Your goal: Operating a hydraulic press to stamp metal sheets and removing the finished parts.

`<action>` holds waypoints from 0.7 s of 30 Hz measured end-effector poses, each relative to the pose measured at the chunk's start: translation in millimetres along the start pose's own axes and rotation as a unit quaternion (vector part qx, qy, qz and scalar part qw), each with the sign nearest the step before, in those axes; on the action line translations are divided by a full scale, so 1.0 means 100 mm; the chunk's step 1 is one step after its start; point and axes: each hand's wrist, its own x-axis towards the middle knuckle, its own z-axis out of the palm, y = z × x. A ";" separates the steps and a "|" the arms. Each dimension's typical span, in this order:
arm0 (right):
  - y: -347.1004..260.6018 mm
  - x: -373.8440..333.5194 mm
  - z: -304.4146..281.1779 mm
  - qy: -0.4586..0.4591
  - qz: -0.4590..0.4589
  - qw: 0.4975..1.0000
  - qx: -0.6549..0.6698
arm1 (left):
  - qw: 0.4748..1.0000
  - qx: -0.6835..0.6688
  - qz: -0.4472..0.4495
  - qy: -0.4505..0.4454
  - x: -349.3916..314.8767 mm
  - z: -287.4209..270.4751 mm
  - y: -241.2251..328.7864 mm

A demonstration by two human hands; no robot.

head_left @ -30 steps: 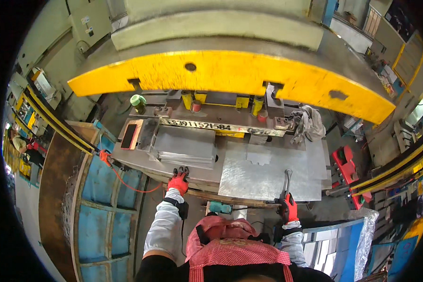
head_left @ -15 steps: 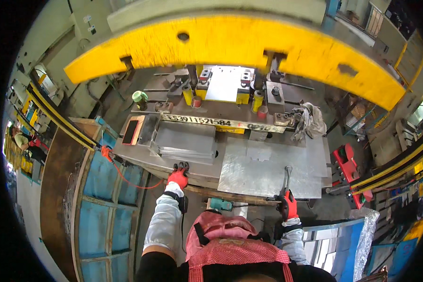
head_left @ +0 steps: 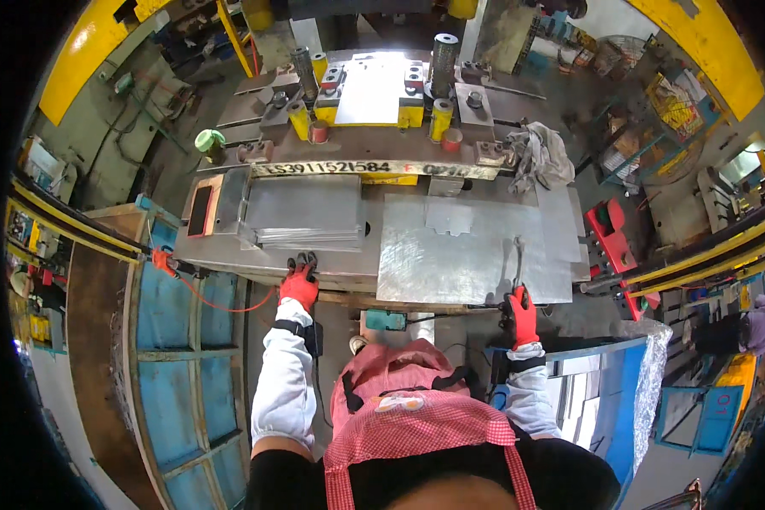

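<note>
My left hand (head_left: 300, 282), in a red and black glove, rests on the near edge of the steel press table (head_left: 340, 274). Its fingers are stretched out and hold nothing. Just beyond it lies a stack of grey metal sheets (head_left: 306, 208). My right hand (head_left: 521, 319), gloved alike, is closed around a slim metal tool with a rounded end (head_left: 518, 255). The tool's tip points away from me over a large flat metal plate (head_left: 459, 263). A small cut metal piece (head_left: 449, 218) lies on that plate's far part.
A die set with a bright sheet (head_left: 370, 89) stands at the back between posts. A phone (head_left: 200, 211) lies left; a grey rag (head_left: 542, 157) hangs right. A red control box (head_left: 612, 246) is beyond the plate. Blue framed panels (head_left: 166, 314) stand left, and a green foot pedal (head_left: 385, 320) sits below.
My view has shifted forward; the yellow beam that crossed the top now shows only at the upper corners. Both hands keep much the same places at the table's near edge.
</note>
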 end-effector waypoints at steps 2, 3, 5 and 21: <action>-0.25 -0.10 0.30 0.029 -0.105 0.994 -0.018 | 0.999 -0.008 0.034 0.033 -0.03 0.04 -0.03; -0.42 -0.15 0.46 -0.025 -0.126 0.991 -0.032 | 0.998 -0.022 0.042 0.039 -0.04 0.07 -0.06; -0.84 -0.23 0.84 -0.087 -0.156 0.980 -0.084 | 0.997 -0.035 0.061 0.041 0.00 0.00 0.06; -2.39 2.20 2.84 -0.368 -0.178 0.903 -0.134 | 0.989 -0.020 0.127 -0.072 0.10 -0.20 -0.03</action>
